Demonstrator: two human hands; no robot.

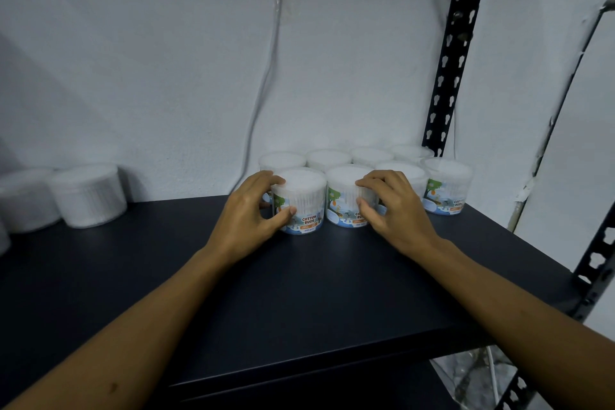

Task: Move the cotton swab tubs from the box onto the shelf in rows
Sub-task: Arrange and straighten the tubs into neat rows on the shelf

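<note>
Head view puts both your hands on the front row of tubs on the matte black metal shelf (299, 293). Your left hand (248, 220) grips the clear round plastic tub of white cotton swabs with the blue-and-green "Cotton Buds" label (299, 200), fingers curled over its far left rim and thumb pressed on the label at the front. Your right hand (396, 213) grips the neighbouring labelled clear tub (344, 196) in the same way, fingers (366, 181) hooked on the lid edge at its right side.

Both tubs stand upright, long axis vertical, side by side and nearly touching, at 12 o'clock from your wrists. Each hand is on its own tub, so neither has to cross over. Behind them, toward 12 o'clock, runs a back row of four similar tubs (327, 158) against the white wall; two more front tubs stand at 1 o'clock, the outermost one (447, 186) next to the perforated black steel upright (452, 53). The move now turns on sliding each tub straight back to 12 o'clock until it meets the back row.

The walls are smooth, glossy plastic, likely slippery; the lids are flat. At 10 o'clock, well apart, two clear tubs showing no label (88, 195) stand by the wall. The box is not in view.
</note>
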